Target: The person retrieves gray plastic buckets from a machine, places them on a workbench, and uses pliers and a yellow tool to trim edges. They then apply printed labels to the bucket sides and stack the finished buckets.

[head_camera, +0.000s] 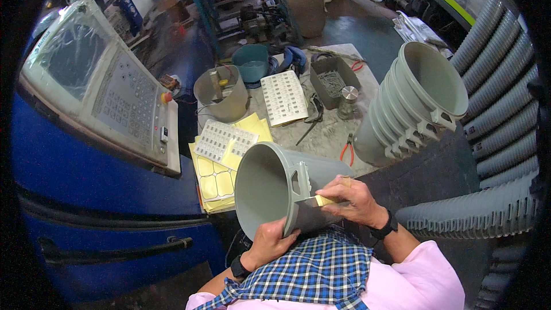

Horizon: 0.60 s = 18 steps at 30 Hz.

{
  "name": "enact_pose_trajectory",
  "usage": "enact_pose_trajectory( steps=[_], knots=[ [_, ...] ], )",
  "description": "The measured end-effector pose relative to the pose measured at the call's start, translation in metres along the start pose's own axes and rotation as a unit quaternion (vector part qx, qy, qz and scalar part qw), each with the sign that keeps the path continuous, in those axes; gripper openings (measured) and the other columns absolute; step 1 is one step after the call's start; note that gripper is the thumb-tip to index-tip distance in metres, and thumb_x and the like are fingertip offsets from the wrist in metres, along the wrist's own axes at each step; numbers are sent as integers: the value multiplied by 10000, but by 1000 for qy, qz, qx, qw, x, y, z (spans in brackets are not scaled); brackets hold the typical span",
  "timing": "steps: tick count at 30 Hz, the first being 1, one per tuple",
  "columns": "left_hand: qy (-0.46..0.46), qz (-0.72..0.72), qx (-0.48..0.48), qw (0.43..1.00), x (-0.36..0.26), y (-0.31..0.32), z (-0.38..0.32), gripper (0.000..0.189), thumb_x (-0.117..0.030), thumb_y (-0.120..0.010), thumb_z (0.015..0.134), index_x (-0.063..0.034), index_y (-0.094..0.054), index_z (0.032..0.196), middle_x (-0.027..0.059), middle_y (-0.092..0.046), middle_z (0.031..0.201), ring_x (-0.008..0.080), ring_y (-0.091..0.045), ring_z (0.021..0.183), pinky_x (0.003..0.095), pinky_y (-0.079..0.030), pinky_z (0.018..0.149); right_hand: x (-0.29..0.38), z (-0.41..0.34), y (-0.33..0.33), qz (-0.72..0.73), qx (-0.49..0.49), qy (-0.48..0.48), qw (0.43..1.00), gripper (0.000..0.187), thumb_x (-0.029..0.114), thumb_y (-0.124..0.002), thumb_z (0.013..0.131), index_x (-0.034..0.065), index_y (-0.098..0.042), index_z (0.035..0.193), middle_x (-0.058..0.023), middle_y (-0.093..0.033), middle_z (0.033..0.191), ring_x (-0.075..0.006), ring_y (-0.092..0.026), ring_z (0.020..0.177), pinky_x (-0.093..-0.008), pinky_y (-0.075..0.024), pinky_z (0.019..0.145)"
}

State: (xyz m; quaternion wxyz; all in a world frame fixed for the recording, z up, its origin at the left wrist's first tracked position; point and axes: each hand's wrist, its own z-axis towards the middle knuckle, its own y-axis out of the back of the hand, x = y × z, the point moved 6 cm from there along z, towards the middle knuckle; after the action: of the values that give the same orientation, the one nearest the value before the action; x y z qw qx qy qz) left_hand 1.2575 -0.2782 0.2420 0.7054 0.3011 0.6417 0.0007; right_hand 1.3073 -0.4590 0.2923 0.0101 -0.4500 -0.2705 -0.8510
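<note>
A grey plastic bucket (262, 189) lies on its side before me, its open mouth to the left. My left hand (274, 241) grips the lower rim, fingers inside the mouth and thumb outside. My right hand (351, 200) holds a knife by its yellow handle (326, 200); the short blade touches the bucket near the rim, just below a moulded handle lug (300, 181). Behind the bucket's right end lie red-handled pliers (348, 150). Yellow sheets (215, 181) and a sheet of printed labels (226, 142) lie to the left of the bucket.
Nested grey buckets (396, 112) stand at the table's right. Behind are a bin of screws or nails (333, 79), a metal-topped jar (348, 102), a label stack (284, 99), a translucent tub (221, 94) and a teal tub (250, 62). A machine control panel (125, 94) stands left; more stacked buckets (469, 211) right.
</note>
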Motion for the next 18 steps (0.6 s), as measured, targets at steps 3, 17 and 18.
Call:
enact_pose_trajectory(
  steps=[3,17,18],
  knots=[
    [0,2,5,1000,0,0,-1,261,-125,-637,786,-12,-576,1013,223,-601,773,396,-592,706,402,-473,598,3,-2,-1,-12,-9,18,1000,322,106,-744,711,31,-633,1004,-90,-629,845,-234,-600,757,-327,-482,672],
    [-114,38,109,987,-14,-7,-11,305,-74,-669,692,-64,-615,992,170,-588,719,349,-587,657,396,-467,563,-52,16,19,-162,-110,-42,980,256,95,-684,767,28,-650,1013,-115,-641,871,-223,-602,788,-349,-466,719],
    [-136,62,125,981,-18,-10,-14,399,-63,-667,648,-85,-615,1043,152,-589,728,337,-587,663,395,-469,564,-69,21,26,-130,-117,-98,980,235,125,-686,778,26,-652,988,-109,-643,837,-208,-602,763,-323,-465,693]
  ],
)
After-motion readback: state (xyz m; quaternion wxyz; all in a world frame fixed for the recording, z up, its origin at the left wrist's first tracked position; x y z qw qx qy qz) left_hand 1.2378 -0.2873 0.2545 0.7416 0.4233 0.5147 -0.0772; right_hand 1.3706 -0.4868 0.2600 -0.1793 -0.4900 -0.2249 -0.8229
